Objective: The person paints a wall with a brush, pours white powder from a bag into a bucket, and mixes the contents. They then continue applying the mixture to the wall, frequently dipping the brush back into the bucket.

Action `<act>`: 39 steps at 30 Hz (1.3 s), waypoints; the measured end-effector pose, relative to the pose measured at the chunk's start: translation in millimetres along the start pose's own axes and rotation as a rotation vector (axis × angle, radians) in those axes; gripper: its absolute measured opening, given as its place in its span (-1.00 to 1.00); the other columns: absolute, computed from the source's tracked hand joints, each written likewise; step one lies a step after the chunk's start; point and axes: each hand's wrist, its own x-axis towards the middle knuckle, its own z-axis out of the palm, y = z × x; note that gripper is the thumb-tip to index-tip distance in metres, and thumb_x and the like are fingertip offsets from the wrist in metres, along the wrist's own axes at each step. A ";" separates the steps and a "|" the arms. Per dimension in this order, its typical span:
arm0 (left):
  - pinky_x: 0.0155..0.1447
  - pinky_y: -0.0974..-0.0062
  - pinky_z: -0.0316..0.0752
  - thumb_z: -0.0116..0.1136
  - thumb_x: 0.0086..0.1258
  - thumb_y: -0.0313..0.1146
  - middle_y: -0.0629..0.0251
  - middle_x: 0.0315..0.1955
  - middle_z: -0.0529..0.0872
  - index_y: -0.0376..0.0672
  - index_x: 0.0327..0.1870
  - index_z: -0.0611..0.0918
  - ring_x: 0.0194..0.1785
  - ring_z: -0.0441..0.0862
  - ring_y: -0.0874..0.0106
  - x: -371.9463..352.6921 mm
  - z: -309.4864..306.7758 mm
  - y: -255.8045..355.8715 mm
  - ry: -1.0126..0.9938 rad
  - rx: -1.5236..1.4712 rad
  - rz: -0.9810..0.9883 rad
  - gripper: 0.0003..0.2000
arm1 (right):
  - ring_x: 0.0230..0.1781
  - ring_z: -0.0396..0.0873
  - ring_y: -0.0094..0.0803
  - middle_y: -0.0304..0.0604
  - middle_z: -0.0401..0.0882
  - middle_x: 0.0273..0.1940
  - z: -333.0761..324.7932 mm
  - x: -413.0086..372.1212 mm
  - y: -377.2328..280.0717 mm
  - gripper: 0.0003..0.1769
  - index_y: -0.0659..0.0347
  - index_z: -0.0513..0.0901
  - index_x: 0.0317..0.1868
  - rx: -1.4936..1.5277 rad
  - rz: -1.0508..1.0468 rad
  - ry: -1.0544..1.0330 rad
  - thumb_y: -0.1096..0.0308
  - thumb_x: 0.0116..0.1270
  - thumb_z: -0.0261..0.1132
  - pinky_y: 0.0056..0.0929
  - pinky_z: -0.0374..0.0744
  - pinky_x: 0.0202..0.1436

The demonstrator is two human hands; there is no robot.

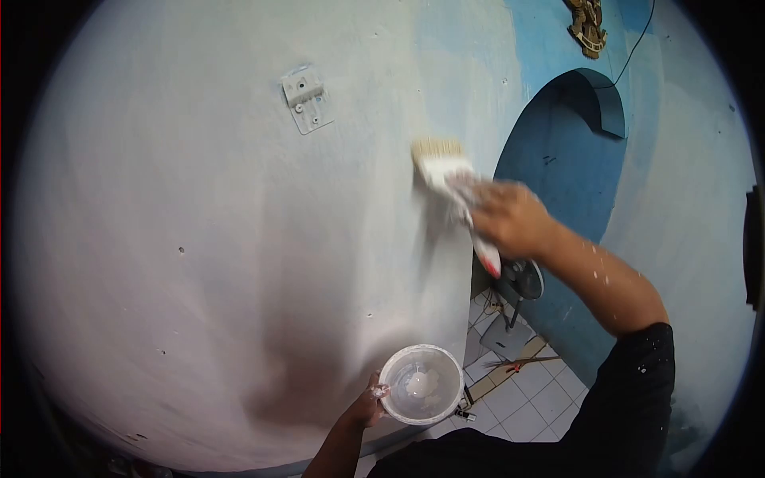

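Note:
My right hand [508, 211] is closed around a wide paintbrush [446, 169], gripping it low on its paint-smeared white body. Pale bristles point up and left, right at the wall [319, 215], which carries patchy whitish paint over blue. The handle's red tip sticks out below my fingers. Lower down, my left hand [373, 401] grips the rim of a round plastic tub [421, 384], with paint on its thumb. A small pool of white paint lies in the bottom of the tub, and its rim is smeared too.
A paint-covered switch box [304, 95] is fixed on the upper wall. To the right, a blue arched opening [570, 175] cuts into the wall, with a brown ornament [587, 28] above. A fan [524, 280] stands on the tiled floor [530, 382] near cables and a wooden strip.

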 end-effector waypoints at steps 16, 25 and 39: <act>0.25 -0.15 0.26 0.24 0.12 -0.13 0.20 0.28 0.24 0.08 0.34 0.09 0.33 0.25 0.11 -0.1 -15.8 -20.6 0.076 -0.152 0.072 -0.24 | -0.24 0.67 -0.22 0.09 0.54 0.06 17.5 -57.7 -41.6 -0.72 0.08 0.61 -0.18 0.281 0.157 -0.188 0.34 0.03 0.24 -0.34 0.62 -0.33; 0.06 0.05 0.50 0.20 0.16 -0.30 0.07 0.15 0.30 0.06 0.36 -0.01 0.24 0.31 0.16 11.7 -19.8 -31.5 0.199 0.032 0.077 -0.22 | -0.34 0.66 -0.35 -0.09 0.67 -0.32 2.8 -85.2 -147.4 -0.80 0.35 0.62 -0.32 1.599 0.784 -0.021 0.57 -0.03 0.32 -0.49 0.59 -0.24; -0.15 0.16 0.59 0.19 0.15 -0.20 0.06 0.14 0.37 -0.08 0.33 -0.01 0.13 0.45 0.17 1.3 20.2 -4.2 0.278 0.101 0.138 -0.22 | -0.30 0.60 0.02 0.11 0.60 -0.42 72.5 -65.9 -214.1 -0.70 0.32 0.63 -0.30 1.151 0.451 -0.737 0.47 -0.14 0.37 -0.16 0.56 -0.15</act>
